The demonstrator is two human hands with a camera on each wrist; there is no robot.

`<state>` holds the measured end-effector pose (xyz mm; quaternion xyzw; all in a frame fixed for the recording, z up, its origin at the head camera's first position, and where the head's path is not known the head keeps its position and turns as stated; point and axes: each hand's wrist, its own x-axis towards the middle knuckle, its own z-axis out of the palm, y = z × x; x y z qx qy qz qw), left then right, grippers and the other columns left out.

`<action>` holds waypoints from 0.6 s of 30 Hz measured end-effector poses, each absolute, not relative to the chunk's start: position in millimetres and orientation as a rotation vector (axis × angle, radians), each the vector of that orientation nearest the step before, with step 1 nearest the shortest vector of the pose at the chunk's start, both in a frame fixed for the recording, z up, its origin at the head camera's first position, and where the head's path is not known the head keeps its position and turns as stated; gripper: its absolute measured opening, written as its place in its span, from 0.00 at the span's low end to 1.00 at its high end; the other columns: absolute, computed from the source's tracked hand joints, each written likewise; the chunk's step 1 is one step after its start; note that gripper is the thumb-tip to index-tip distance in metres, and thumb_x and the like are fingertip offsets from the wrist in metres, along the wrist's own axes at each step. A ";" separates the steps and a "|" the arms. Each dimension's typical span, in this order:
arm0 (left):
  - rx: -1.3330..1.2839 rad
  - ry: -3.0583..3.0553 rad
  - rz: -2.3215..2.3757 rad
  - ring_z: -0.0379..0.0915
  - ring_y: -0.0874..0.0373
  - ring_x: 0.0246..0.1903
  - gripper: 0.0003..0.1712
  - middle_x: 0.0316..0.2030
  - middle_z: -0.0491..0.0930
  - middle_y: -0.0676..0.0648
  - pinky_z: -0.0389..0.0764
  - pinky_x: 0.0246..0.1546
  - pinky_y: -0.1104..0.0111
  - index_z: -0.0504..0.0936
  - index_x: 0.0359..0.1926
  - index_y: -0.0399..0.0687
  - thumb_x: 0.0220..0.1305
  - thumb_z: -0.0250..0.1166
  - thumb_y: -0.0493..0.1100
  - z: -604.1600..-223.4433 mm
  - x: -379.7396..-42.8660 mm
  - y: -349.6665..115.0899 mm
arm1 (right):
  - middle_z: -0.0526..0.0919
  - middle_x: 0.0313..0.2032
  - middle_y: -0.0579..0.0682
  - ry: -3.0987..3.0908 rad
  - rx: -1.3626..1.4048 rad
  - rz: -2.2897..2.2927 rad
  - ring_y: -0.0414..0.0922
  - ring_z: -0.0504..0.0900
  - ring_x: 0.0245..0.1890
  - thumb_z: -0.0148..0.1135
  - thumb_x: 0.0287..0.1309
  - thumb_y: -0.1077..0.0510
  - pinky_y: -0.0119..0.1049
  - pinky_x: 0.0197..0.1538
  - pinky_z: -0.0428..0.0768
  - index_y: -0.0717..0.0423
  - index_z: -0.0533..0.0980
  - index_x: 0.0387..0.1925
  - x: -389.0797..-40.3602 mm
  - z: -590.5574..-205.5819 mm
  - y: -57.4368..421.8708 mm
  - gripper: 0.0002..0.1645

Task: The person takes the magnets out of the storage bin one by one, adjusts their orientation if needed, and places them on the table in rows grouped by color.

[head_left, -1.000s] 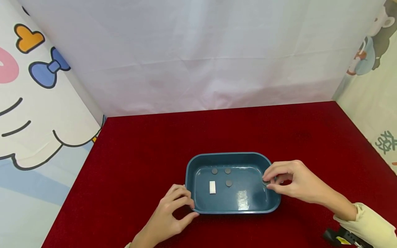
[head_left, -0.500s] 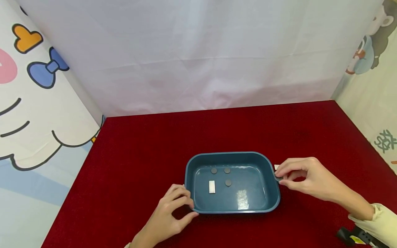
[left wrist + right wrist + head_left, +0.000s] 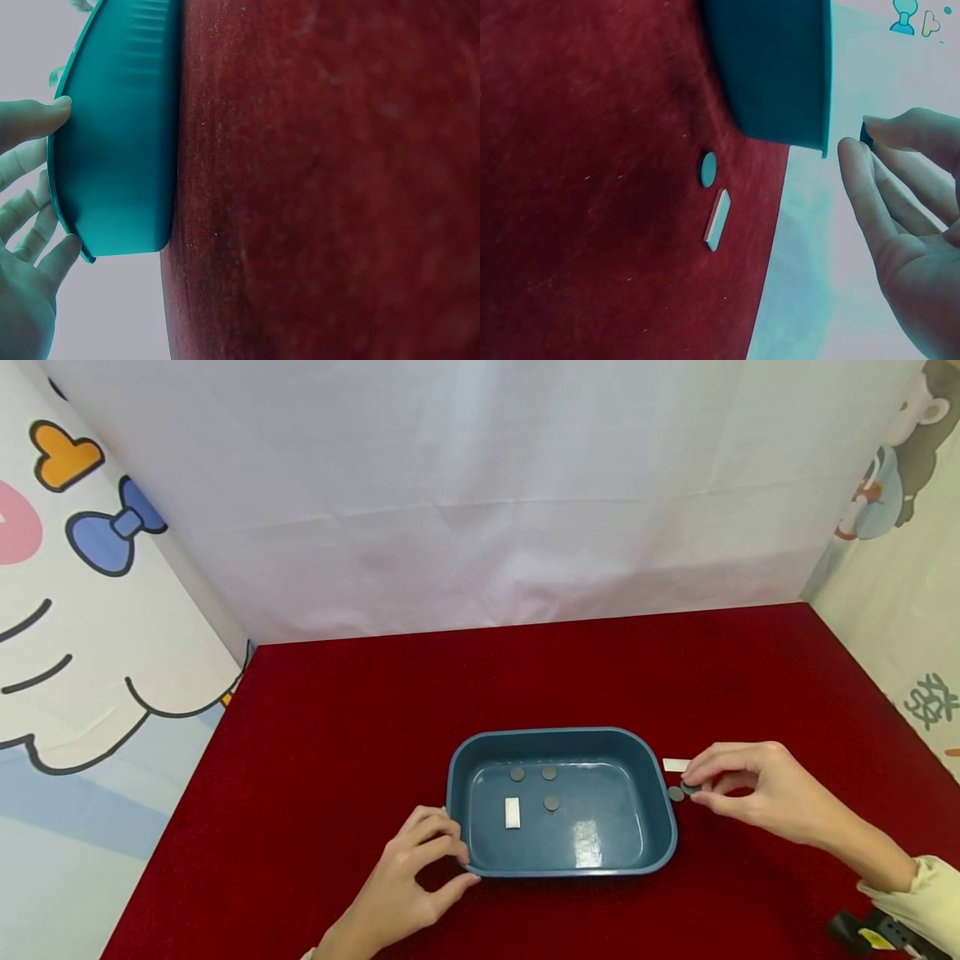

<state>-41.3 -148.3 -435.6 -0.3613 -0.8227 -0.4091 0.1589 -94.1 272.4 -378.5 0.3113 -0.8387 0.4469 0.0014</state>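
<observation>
In the head view a blue plastic basin (image 3: 562,872) rests on the red cloth. My left hand (image 3: 408,868) holds its near-left corner, fingertips and thumb at the rim; in the left wrist view that hand (image 3: 30,255) shows at the basin's edge. To the right of the basin, my right hand (image 3: 757,789) pinches a small dark disc (image 3: 866,136) between thumb and fingertips. Another grey disc (image 3: 676,794) lies on the cloth just below it, beside the basin. A white rectangular block (image 3: 675,765) lies behind that disc, one end near my fingers.
Inside the basin lie a white block (image 3: 512,812) and three grey discs, one of them the nearest disc (image 3: 552,803). The red cloth (image 3: 360,718) spreads all around. A white curtain (image 3: 465,527) hangs at the back, with printed cloths at both sides.
My right hand has moved from the basin's right wall out to the right, pinching a disc. The white block and a disc on the cloth have come into sight. My left hand stays put.
</observation>
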 end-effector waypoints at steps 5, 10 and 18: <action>-1.039 -2.345 -1.165 0.66 0.60 0.45 0.12 0.37 0.72 0.59 0.70 0.55 0.68 0.78 0.29 0.54 0.48 0.75 0.40 -435.3 -41.7 -148.1 | 0.83 0.36 0.49 -2.625 0.964 1.411 0.38 0.80 0.32 0.70 0.42 0.75 0.28 0.32 0.81 0.56 0.82 0.35 -94.9 -384.4 278.0 0.17; -1.040 -2.341 -1.164 0.67 0.60 0.45 0.12 0.37 0.72 0.59 0.70 0.55 0.67 0.78 0.29 0.54 0.48 0.75 0.40 -435.2 -41.8 -148.0 | 0.82 0.36 0.48 -2.639 0.925 1.355 0.37 0.79 0.32 0.71 0.41 0.74 0.26 0.33 0.80 0.54 0.82 0.35 -95.9 -390.4 283.3 0.18; -1.028 -2.356 -1.168 0.66 0.60 0.45 0.13 0.37 0.72 0.60 0.70 0.56 0.68 0.78 0.29 0.54 0.47 0.75 0.39 -435.4 -41.0 -148.0 | 0.82 0.35 0.48 -2.658 0.868 1.329 0.35 0.79 0.34 0.71 0.41 0.74 0.24 0.33 0.79 0.53 0.82 0.33 -97.5 -401.0 291.6 0.17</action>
